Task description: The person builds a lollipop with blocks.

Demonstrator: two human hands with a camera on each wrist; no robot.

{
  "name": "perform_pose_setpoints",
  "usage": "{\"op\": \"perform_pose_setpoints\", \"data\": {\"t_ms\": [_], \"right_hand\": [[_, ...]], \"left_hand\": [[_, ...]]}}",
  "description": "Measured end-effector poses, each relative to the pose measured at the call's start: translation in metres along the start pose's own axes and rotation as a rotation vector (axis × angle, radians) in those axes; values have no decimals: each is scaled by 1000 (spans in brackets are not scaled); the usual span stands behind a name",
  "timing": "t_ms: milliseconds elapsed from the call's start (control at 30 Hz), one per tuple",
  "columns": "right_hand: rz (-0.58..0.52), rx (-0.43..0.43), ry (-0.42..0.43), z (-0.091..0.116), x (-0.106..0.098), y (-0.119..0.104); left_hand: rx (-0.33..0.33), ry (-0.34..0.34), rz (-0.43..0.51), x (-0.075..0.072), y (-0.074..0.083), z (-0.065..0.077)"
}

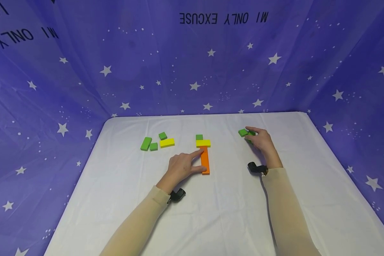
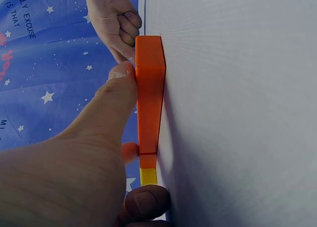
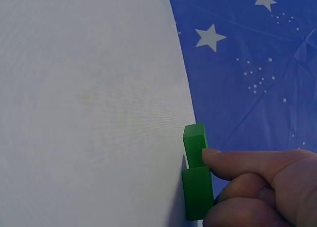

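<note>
Straight ahead, the left hand (image 1: 180,166) touches a line of two orange blocks. Its thumb lies on the longer orange block (image 2: 149,98), and the index fingertip is on the shorter orange block (image 1: 203,149). A yellow block (image 1: 203,143) lies crosswise at their far end, with a small green block (image 1: 199,137) behind it. Over on the right, the right hand (image 1: 261,140) pinches a green block (image 3: 198,193) between thumb and index finger, partly hidden by the hand in the head view. Against that block is a smaller green block (image 1: 243,132), near the index fingertip.
To the left lie a long green block (image 1: 146,144), two small green blocks (image 1: 153,146) and a yellow block (image 1: 167,143). A white cloth covers the table (image 1: 224,213). Behind its far edge hangs a blue curtain (image 1: 166,64) with white stars.
</note>
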State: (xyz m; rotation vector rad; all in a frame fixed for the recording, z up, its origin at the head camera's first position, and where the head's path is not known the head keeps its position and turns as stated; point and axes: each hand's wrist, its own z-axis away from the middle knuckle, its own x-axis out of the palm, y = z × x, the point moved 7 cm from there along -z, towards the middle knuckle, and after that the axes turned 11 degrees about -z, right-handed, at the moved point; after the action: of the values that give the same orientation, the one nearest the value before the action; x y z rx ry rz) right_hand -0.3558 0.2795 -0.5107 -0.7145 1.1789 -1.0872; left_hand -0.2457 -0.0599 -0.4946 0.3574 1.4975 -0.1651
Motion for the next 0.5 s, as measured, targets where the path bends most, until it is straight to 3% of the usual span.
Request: {"op": "perform_pose_setpoints", "data": {"t_ms": [500], "right_hand": [[103, -21, -14, -5, 2, 1]], "left_hand": [[-5, -1, 0, -1, 0, 0]]}}
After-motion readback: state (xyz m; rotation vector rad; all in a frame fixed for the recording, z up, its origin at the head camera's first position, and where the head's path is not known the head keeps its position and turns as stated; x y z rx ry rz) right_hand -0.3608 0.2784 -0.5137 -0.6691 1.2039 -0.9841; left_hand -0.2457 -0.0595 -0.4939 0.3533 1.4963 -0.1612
